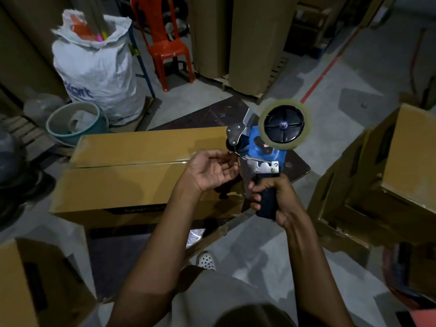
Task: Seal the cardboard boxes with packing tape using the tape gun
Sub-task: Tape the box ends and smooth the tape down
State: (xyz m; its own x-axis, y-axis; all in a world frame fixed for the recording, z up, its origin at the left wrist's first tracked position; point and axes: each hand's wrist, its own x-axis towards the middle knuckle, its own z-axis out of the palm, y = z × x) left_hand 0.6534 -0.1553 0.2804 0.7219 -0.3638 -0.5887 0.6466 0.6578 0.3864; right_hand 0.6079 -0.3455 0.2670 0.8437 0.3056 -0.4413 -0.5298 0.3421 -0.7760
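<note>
My tape gun (257, 142) is blue with a black handle and a silver plate, its tape roll (283, 103) pale yellowish. The box (132, 175) is plain brown, and the chair (162, 43) is red.

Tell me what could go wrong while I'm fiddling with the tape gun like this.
The fingertips of your left hand sit beside the metal plate on the tape gun; a slip could cut them. The clear tape is hard to see in this dim light and might twist before reaching the box seam.

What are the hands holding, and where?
The right hand grips the tape gun by its dark handle; left hand pinches the tape end at the gun's front.
</note>
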